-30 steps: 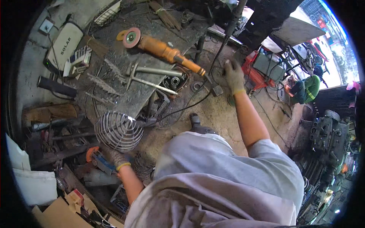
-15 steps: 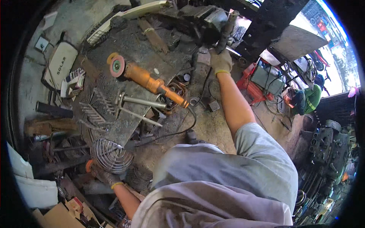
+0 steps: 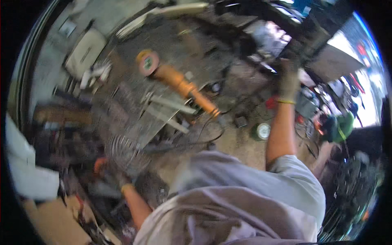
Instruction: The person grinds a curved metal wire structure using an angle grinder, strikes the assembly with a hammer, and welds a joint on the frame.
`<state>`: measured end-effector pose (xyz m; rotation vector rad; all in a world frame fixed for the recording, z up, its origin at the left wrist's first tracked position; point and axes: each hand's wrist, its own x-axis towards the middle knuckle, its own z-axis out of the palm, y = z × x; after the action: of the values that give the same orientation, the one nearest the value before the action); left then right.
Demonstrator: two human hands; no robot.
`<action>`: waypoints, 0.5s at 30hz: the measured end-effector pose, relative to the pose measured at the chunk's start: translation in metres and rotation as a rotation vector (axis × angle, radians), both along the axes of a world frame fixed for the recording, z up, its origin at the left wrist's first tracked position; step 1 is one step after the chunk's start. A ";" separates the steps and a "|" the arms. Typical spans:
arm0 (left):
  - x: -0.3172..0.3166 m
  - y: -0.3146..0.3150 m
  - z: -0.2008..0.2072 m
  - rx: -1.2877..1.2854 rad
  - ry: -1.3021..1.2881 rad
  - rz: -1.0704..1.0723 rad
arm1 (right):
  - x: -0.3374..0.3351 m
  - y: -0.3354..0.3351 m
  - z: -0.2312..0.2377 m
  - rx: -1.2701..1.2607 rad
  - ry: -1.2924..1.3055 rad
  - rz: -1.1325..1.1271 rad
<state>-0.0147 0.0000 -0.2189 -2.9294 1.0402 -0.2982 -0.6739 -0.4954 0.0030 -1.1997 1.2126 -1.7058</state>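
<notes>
A: Workshop, seen from overhead: a gloved right hand (image 3: 289,79) stretches up and away toward dark machinery at the far edge of the cluttered surface (image 3: 163,122). Blur hides its fingers; I cannot tell whether they are apart or clamped on anything.

B: And the left hand (image 3: 111,176)?

A: Low and to the side, just beside a round wire coil (image 3: 124,152), with something orange at the glove. Whether those fingers grip it cannot be told either.

B: What sits between the hands?

A: An orange angle grinder (image 3: 179,83) lies on the surface, its disc (image 3: 148,62) toward the far left and its dark cable (image 3: 204,136) looping off the near edge toward the floor. Two pale metal bars (image 3: 169,108) lie just beside its body.

B: The hazard?

A: As I judge it, the cable. It trails near the person's body, and with both arms stretched wide apart a snag could drag the grinder off the edge. The disc appears unguarded on the near side, though blur leaves that uncertain.
</notes>
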 end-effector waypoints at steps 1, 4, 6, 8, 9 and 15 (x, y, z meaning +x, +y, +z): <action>-0.007 -0.007 0.009 -0.104 0.090 0.023 | -0.007 0.013 0.010 0.023 -0.083 0.085; -0.022 -0.021 0.037 -0.389 0.336 0.091 | 0.009 0.072 -0.006 0.027 0.007 0.127; -0.034 -0.040 0.038 -0.554 0.517 0.132 | 0.016 0.126 -0.013 0.063 0.136 0.110; -0.034 -0.033 0.046 -0.685 0.627 0.191 | 0.027 0.156 -0.045 0.147 0.173 0.152; -0.033 -0.030 0.044 -0.742 0.689 0.203 | 0.031 0.167 -0.057 0.183 0.210 0.177; -0.067 -0.055 0.093 -1.081 1.187 0.502 | 0.126 0.268 -0.035 0.298 0.111 0.312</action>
<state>-0.0812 -0.0554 -0.1263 -4.1558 -0.1515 1.5003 -0.5476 -0.2270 -0.0322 -1.2363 1.2207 -1.1988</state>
